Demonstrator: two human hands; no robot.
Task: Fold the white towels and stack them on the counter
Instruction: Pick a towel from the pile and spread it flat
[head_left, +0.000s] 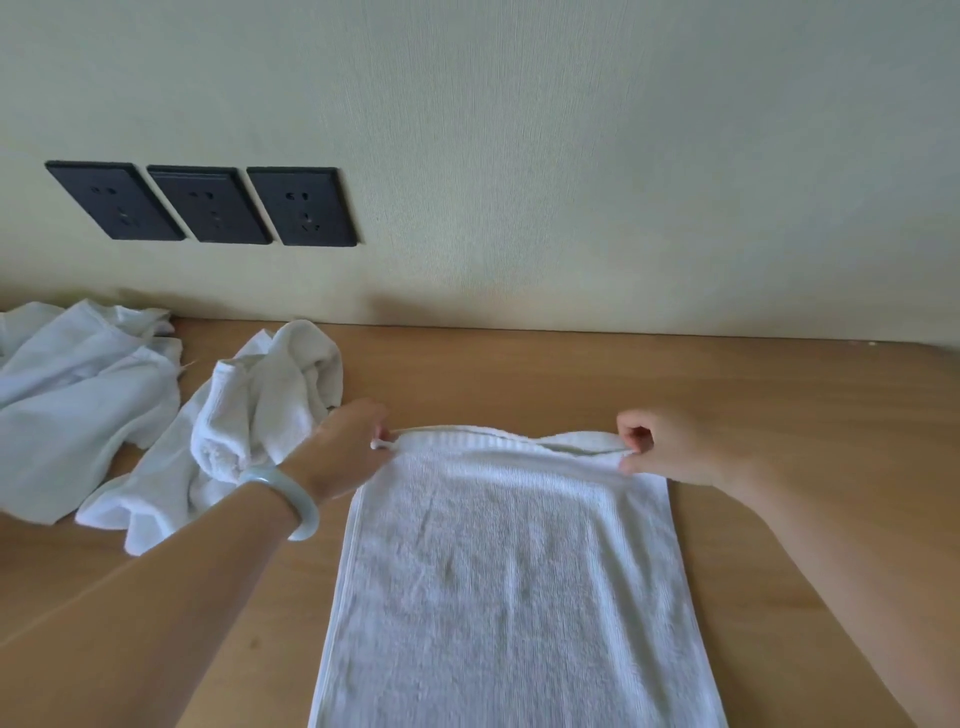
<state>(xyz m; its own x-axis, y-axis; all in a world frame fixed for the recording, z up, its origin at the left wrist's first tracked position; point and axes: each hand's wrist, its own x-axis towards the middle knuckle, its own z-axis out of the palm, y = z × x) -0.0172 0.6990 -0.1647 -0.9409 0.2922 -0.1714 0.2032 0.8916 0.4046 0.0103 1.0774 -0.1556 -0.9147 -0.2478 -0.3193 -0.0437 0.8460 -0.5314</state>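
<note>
Towels: 3. One towel (509, 571) between left hand (345, 449) and right hand (670, 447); two crumpled towels (249, 415) (78, 395) left of the left hand. Sockets (208, 204): 3. Bangle (291, 499): 1.

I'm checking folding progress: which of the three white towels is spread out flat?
The towel nearest the person: it lies flat on the counter, far corners pinched by left hand and right hand. The middle towel and far-left towel are crumpled.

Bare surface (571, 374) open at centre and right of frame up to the wall (571, 156), crumpled towels (171, 415) blocking the left, flat towel (509, 582) filling lower centre, open strips either side.
</note>
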